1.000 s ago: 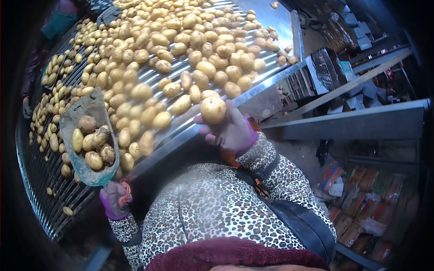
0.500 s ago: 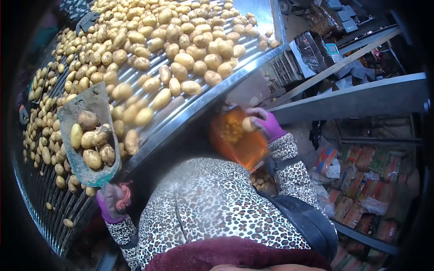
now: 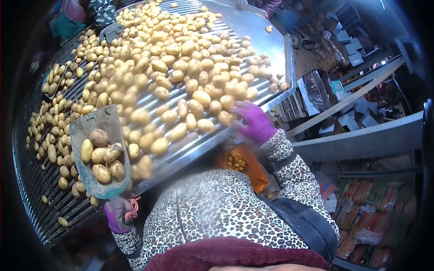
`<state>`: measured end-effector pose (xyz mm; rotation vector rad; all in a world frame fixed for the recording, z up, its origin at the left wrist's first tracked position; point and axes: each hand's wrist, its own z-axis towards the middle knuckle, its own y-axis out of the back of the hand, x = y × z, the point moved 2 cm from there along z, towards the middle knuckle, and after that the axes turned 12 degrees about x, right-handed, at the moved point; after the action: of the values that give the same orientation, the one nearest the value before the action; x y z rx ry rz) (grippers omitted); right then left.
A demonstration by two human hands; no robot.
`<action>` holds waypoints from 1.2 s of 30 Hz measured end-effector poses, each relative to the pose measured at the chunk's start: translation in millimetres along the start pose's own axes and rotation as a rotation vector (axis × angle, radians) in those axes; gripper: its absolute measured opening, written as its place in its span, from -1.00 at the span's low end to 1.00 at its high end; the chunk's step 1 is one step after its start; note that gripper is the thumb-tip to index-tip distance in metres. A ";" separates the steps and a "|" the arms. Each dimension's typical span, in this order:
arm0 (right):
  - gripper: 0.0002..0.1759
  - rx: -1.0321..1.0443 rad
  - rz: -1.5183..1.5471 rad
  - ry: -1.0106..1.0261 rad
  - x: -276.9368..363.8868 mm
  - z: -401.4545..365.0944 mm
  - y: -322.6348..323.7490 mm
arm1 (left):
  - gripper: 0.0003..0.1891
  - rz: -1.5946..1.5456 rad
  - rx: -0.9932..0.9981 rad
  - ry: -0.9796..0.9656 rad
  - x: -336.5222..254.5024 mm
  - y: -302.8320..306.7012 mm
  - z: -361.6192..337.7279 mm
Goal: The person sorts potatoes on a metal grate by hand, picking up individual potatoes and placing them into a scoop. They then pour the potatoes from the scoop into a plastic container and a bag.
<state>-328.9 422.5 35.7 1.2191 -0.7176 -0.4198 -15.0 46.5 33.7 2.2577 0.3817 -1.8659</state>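
My left hand [image 3: 121,213], in a purple glove, is closed round the handle end of a worn green scoop [image 3: 106,192]. Several potatoes [image 3: 100,154], some soil-stained, lie in the scoop, which rests over the slatted sorting table. My right hand [image 3: 254,123], also gloved in purple, reaches over the table's metal rim [image 3: 190,152] with its fingers stretched out. Its fingertips are right by a potato [image 3: 225,118] at the near edge of the pile. Below that arm stands an orange container [image 3: 257,174] with small potatoes in it.
Potatoes [image 3: 153,67] cover much of the slatted table. Another person's gloved hand [image 3: 110,32] is at the far left, and another hand [image 3: 242,3] at the top. A grey beam [image 3: 361,137] runs along the right, with stacked printed bags [image 3: 366,198] below it.
My right hand has moved up from the orange container to the table's edge, and the potato it held is gone from it. The view has shifted; my left hand still holds the scoop.
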 end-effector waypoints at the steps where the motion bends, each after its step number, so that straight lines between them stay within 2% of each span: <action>1: -0.55 0.000 -0.002 0.010 -8.1 6.2 -1.1 | -0.67 0.080 0.010 0.002 1.6 2.4 -0.5; 2: -0.54 0.025 0.022 -0.011 -18.0 11.6 -1.4 | -0.65 0.300 0.070 -0.091 2.7 5.0 0.9; 3: -0.53 0.053 0.046 -0.031 -26.0 17.8 -1.1 | -0.65 0.296 0.057 -0.087 7.3 5.7 -1.6; 5: -0.54 0.097 0.009 -0.001 -29.0 36.3 3.4 | -0.65 0.090 -0.043 0.006 11.2 4.2 -3.2; 7: -0.54 0.213 0.173 0.067 -18.8 59.8 5.8 | -0.66 0.113 -0.044 0.056 0.5 -0.1 -4.3; 8: -0.55 0.128 0.096 0.213 -17.2 71.5 -2.7 | -0.66 0.139 -0.035 0.105 -4.5 -1.5 -4.0; 9: -0.57 0.155 0.103 0.269 -9.3 85.8 -6.6 | -0.66 0.140 -0.047 0.104 -2.6 0.1 -4.7; 11: -0.60 0.357 -0.020 0.262 1.0 110.6 -25.2 | -0.71 0.459 -0.035 0.044 2.9 2.7 -8.4; 12: -0.60 0.359 -0.020 0.276 7.8 121.0 -29.6 | -0.77 0.469 -0.065 0.056 4.3 3.4 -10.6; 13: -0.62 0.403 -0.149 0.271 14.6 130.2 -33.9 | -0.77 0.464 -0.078 0.058 6.4 2.2 -11.9; 14: -0.63 0.447 -0.282 0.266 21.2 138.0 -37.6 | -0.81 0.246 -0.121 0.089 4.6 -3.4 -9.8; 15: -0.63 0.451 -0.287 0.281 28.2 144.4 -39.1 | -0.84 0.026 -0.162 0.117 3.3 -6.9 -8.3; 16: -0.64 0.437 -0.306 0.298 35.0 148.0 -39.1 | -0.84 0.018 -0.170 0.119 0.4 -6.8 -7.3; 19: -0.68 0.458 -0.345 0.345 48.5 155.3 -35.4 | -0.84 0.165 -0.070 0.107 -3.1 -6.6 -3.2; 21: -0.70 0.507 -0.378 0.365 50.9 158.1 -44.8 | -0.81 0.489 -0.076 -0.054 -1.5 -4.2 -4.1; 23: -0.72 0.523 -0.343 0.346 46.5 156.8 -40.6 | -0.82 0.498 -0.048 -0.074 -4.2 -4.4 -2.7; 25: -0.61 0.585 -0.010 0.180 31.0 155.3 -34.8 | -0.84 0.507 -0.017 -0.095 -5.4 -4.2 -2.8; 26: -0.46 0.613 0.269 0.148 24.9 151.4 -22.4 | -0.84 0.444 -0.064 -0.055 -1.9 -3.0 -4.3; 27: -0.46 0.614 0.269 0.145 23.1 147.2 -19.4 | -0.83 0.379 -0.104 -0.011 0.6 -2.6 -5.9; 29: -0.27 0.493 1.307 0.065 21.1 128.2 -13.6 | -0.80 0.358 -0.081 -0.013 1.9 -2.0 -6.7; 30: -0.26 0.425 1.376 -0.001 31.1 116.9 -0.1 | -0.77 0.339 -0.073 -0.016 0.8 -1.5 -5.5; 31: -0.24 0.491 1.540 -0.022 35.8 108.1 1.9 | -0.77 0.346 -0.060 -0.015 -3.0 -1.6 -4.0; 33: -0.23 0.476 1.912 0.018 49.7 95.5 -6.7 | -0.70 0.151 -0.034 0.120 -8.2 -3.1 -2.5; 34: -0.23 0.449 2.062 -0.078 58.7 89.2 -7.1 | -0.70 0.157 -0.027 0.125 -8.7 -3.7 -2.4; 36: -0.27 0.429 2.238 -0.093 63.3 85.1 -20.8 | -0.66 0.112 -0.017 0.090 -8.7 -5.4 -1.6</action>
<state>-341.4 315.8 47.5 0.1525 -1.7744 1.5770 -16.8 51.5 42.6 2.3067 0.2773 -1.7062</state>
